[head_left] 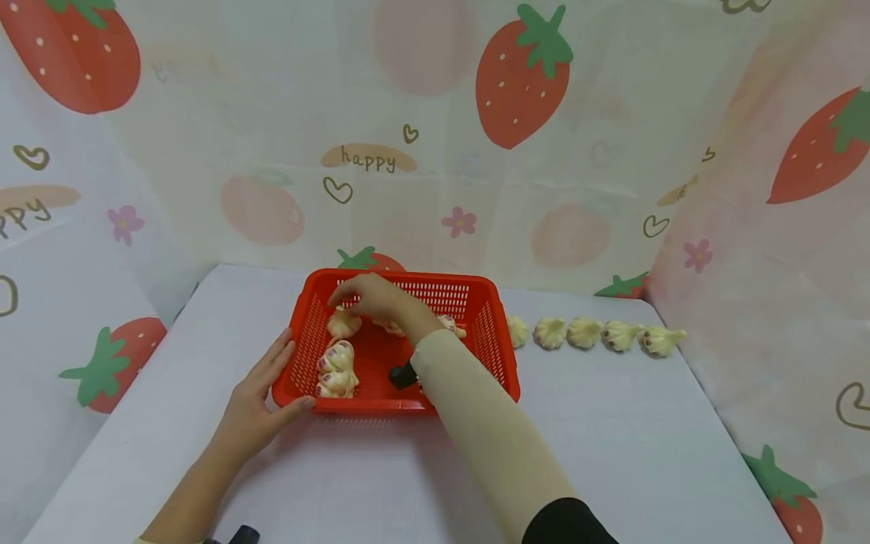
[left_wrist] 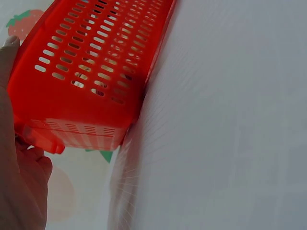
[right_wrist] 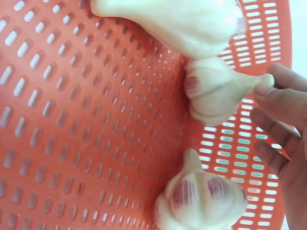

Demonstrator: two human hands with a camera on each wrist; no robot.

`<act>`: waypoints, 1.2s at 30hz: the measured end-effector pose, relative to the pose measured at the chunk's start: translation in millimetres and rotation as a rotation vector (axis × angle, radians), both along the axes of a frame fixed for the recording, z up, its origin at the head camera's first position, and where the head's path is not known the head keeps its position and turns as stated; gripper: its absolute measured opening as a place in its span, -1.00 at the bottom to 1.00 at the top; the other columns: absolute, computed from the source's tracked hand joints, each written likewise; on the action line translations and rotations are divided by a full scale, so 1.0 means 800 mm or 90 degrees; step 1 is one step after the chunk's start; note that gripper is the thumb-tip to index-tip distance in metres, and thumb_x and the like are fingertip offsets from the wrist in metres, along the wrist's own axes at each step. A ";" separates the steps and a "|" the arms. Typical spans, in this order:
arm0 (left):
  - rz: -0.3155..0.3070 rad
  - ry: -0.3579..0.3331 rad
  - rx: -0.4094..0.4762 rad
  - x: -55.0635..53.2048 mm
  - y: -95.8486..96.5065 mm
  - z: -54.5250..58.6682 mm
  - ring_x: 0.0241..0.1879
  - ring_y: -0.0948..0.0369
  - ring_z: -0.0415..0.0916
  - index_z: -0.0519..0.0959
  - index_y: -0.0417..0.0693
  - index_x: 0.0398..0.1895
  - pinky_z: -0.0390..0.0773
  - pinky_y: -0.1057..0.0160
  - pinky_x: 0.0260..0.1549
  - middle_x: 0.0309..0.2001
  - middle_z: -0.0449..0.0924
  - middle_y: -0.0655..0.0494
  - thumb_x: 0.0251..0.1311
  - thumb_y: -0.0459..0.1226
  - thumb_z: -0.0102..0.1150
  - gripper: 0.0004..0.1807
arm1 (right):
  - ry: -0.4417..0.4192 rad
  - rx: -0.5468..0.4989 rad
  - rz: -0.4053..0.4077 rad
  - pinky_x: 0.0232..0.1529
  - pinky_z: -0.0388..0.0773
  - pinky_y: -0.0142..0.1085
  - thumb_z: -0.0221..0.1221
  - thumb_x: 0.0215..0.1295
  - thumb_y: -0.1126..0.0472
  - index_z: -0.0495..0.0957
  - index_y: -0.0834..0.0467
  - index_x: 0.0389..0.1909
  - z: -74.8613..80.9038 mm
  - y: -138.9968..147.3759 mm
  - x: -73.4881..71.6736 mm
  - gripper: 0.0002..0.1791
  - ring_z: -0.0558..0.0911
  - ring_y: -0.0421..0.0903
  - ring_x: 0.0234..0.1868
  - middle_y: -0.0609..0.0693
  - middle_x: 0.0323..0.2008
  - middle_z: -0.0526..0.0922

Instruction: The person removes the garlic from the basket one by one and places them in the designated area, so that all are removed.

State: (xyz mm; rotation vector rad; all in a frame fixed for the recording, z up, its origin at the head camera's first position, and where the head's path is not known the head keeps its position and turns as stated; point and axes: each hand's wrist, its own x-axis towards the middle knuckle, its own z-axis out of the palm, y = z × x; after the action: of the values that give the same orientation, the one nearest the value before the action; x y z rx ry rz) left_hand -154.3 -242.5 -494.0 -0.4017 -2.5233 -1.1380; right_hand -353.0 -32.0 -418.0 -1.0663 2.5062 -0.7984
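Note:
A red plastic basket (head_left: 381,406) stands on the white table with several garlic bulbs inside. My left hand (head_left: 246,412) grips its near left corner, thumb on the front rim and fingers at the left side; the left wrist view shows those fingers curled under the rim. Reaching into the far left of the basket, my right hand (head_left: 381,297) pinches a garlic bulb (right_wrist: 216,91) by its stem between thumb and fingertip. Two more bulbs lie near it in the right wrist view, one garlic bulb (right_wrist: 201,201) with purple streaks. Stacked garlic (head_left: 337,366) sits along the left wall.
A row of several garlic bulbs (head_left: 584,332) extends to the right of the basket on the white tabletop (head_left: 612,438). Strawberry-print cloth (head_left: 421,204) hangs behind and at both sides. My right sleeve (head_left: 482,415) crosses over the basket's front rim.

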 end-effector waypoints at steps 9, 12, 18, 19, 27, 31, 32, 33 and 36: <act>-0.002 0.006 0.003 0.001 0.000 0.003 0.60 0.12 0.06 0.17 0.06 0.61 0.15 0.66 0.17 0.63 0.08 0.18 0.06 -0.11 0.56 0.06 | -0.017 0.016 -0.022 0.11 0.56 -0.44 0.23 0.44 0.26 0.71 -0.01 0.12 -0.003 -0.003 0.002 -0.70 0.53 -0.17 0.07 -0.19 0.04 0.68; -0.002 0.006 0.003 0.001 0.001 0.002 0.60 0.13 0.07 0.18 0.06 0.61 0.15 0.66 0.18 0.63 0.08 0.19 0.05 -0.11 0.56 0.06 | -0.003 0.031 -0.019 0.09 0.55 -0.44 0.24 0.44 0.24 0.71 -0.02 0.10 -0.003 -0.001 0.002 -0.72 0.54 -0.18 0.02 -0.21 0.00 0.68; -0.004 0.005 0.001 0.002 0.003 0.001 0.59 0.14 0.07 0.19 0.04 0.61 0.22 0.55 0.21 0.63 0.09 0.19 0.06 -0.10 0.56 0.05 | 0.022 0.040 -0.007 0.07 0.55 -0.40 0.25 0.44 0.20 0.72 0.01 0.07 0.005 0.003 0.006 -0.75 0.55 -0.18 -0.04 -0.20 -0.05 0.68; -0.005 0.004 0.000 0.002 0.004 0.000 0.59 0.13 0.07 0.19 0.04 0.61 0.30 0.47 0.24 0.63 0.08 0.19 0.06 -0.10 0.55 0.05 | 0.029 0.041 -0.004 0.05 0.55 -0.39 0.25 0.45 0.20 0.72 0.02 0.07 0.007 0.003 0.006 -0.76 0.55 -0.16 -0.05 -0.19 -0.06 0.69; -0.006 -0.002 0.000 -0.001 0.005 -0.001 0.60 0.12 0.06 0.17 0.06 0.61 0.33 0.46 0.25 0.63 0.06 0.22 0.07 -0.10 0.55 0.06 | 0.087 0.040 0.005 0.23 0.53 -0.35 0.28 0.42 0.16 0.71 0.00 0.09 0.028 0.014 0.004 -0.74 0.60 -0.21 0.11 -0.21 0.02 0.71; -0.001 0.000 -0.001 -0.001 0.003 0.001 0.60 0.12 0.06 0.18 0.05 0.61 0.20 0.58 0.24 0.63 0.08 0.20 0.06 -0.10 0.56 0.05 | 0.121 0.020 0.001 0.26 0.51 -0.33 0.30 0.41 0.13 0.72 -0.02 0.05 0.050 0.021 0.004 -0.76 0.61 -0.20 0.16 -0.21 0.03 0.73; 0.000 -0.001 -0.001 -0.001 0.002 0.001 0.60 0.13 0.06 0.19 0.05 0.61 0.21 0.56 0.24 0.63 0.08 0.20 0.06 -0.10 0.56 0.05 | 0.121 0.016 -0.004 0.25 0.51 -0.33 0.30 0.41 0.12 0.72 -0.03 0.05 0.056 0.023 0.005 -0.76 0.61 -0.19 0.16 -0.20 0.03 0.72; 0.002 -0.003 -0.001 0.000 0.002 0.002 0.60 0.12 0.06 0.19 0.05 0.61 0.21 0.56 0.23 0.63 0.08 0.20 0.06 -0.10 0.56 0.05 | 0.123 0.010 -0.009 0.25 0.51 -0.32 0.31 0.40 0.12 0.72 -0.04 0.04 0.061 0.025 0.006 -0.76 0.60 -0.18 0.17 -0.20 0.03 0.73; -0.002 0.000 0.007 0.001 0.001 0.002 0.59 0.09 0.07 0.19 0.03 0.61 0.16 0.65 0.19 0.63 0.09 0.18 0.06 -0.11 0.56 0.05 | 0.113 -0.016 -0.026 0.22 0.52 -0.30 0.32 0.39 0.11 0.72 -0.01 0.05 0.077 0.032 0.011 -0.75 0.61 -0.18 0.12 -0.19 0.01 0.73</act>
State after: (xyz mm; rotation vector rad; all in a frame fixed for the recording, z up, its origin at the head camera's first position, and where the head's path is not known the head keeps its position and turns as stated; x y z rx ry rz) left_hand -153.8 -241.3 -492.1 -0.4024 -2.5157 -1.1532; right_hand -344.1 -6.3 -356.5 -1.1437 2.6787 -0.7801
